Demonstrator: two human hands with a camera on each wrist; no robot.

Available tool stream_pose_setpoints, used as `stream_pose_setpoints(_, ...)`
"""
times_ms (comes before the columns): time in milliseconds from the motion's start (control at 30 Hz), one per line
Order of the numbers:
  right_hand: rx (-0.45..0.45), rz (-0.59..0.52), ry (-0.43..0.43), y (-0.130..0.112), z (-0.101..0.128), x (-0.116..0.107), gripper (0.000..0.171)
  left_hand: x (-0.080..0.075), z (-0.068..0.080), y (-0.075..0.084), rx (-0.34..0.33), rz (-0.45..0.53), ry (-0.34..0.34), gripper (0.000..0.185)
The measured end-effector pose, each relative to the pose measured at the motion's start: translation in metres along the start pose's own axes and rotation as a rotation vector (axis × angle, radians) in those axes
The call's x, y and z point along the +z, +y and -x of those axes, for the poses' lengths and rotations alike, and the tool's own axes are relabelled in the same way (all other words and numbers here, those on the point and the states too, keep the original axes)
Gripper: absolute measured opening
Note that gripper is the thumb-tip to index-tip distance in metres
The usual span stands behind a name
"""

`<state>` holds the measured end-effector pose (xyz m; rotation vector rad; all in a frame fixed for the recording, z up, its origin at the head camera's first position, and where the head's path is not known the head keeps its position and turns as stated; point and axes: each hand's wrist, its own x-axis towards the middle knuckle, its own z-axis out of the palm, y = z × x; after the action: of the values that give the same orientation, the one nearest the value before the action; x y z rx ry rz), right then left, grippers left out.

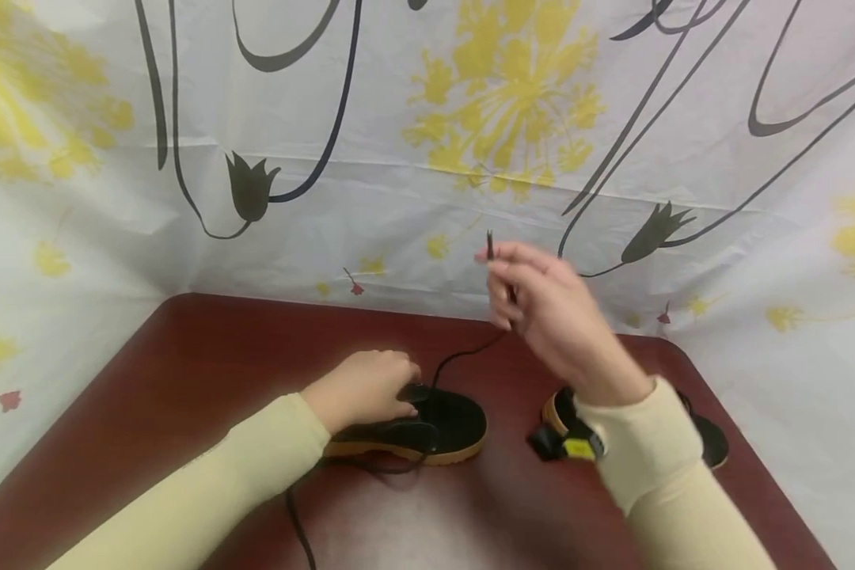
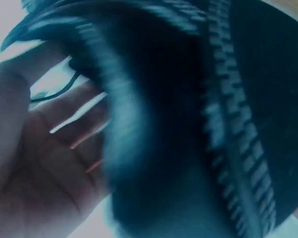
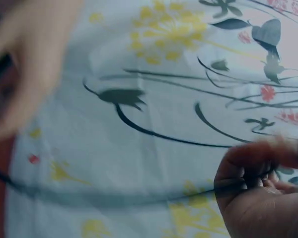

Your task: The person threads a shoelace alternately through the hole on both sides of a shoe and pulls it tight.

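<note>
A black shoe [image 1: 461, 419] with a tan sole lies on the table, its toe pointing right. At its opening, my left hand [image 1: 370, 386] grips the shoe's upper. The left wrist view shows the left thumb and fingers [image 2: 84, 116] around a dark flap with pale stitching [image 2: 236, 84]; their tips are hidden behind it. Raised above the table, my right hand [image 1: 537, 297] pinches a black shoelace [image 1: 463, 352], whose tip sticks up past the fingers. The lace hangs from this hand down to the shoe, and crosses the palm in the right wrist view.
A second black shoe [image 1: 708, 439] with a tan sole sits to the right, partly behind the right forearm. A dark strap with a yellow label [image 1: 579, 449] is at the right wrist. The dark red table [image 1: 256, 340] meets a flower-patterned sheet [image 1: 370, 214] behind.
</note>
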<state>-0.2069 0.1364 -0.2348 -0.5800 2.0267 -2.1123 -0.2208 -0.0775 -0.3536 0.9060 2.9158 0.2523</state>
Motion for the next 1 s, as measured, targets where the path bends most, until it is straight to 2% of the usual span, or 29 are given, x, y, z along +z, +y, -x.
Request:
stream_pose_setpoints(100, 0.055, 0.025, 0.011, 0.034, 0.015, 0.003, 0.024, 0.009, -0.009, -0.001, 0.055, -0.043, 0.055, 0.015)
stream_pose_setpoints(167, 0.081, 0.055, 0.037, 0.056, 0.022, 0.004, 0.028, 0.011, -0.014, -0.003, 0.061, -0.024, 0.085, 0.010)
stream_pose_setpoints(233, 0.104, 0.097, 0.068, 0.077, 0.026, 0.006, 0.032, 0.012, -0.019, -0.006, 0.045, 0.049, 0.095, 0.011)
stream_pose_setpoints(367, 0.130, 0.249, 0.116, 0.115, 0.026, 0.012, 0.033, 0.013, -0.030, -0.016, 0.000, 0.240, 0.082, 0.016)
stream_pose_setpoints(533, 0.163, 0.386, 0.157, 0.155, 0.019, 0.019, 0.030, 0.013, -0.039, -0.029, -0.005, 0.400, 0.044, 0.021)
stream_pose_setpoints(733, 0.165, 0.517, 0.160, 0.176, 0.013, 0.025, 0.027, 0.011, -0.040, -0.037, -0.018, 0.499, -0.040, 0.028)
stream_pose_setpoints(900, 0.130, 0.622, 0.175, 0.178, 0.009, 0.029, 0.027, 0.011, -0.040, -0.036, -0.037, 0.513, -0.034, 0.027)
stream_pose_setpoints(1000, 0.127, 0.645, 0.193, 0.178, 0.008, 0.030, 0.028, 0.010, -0.041, -0.034, -0.072, 0.543, -0.038, 0.036)
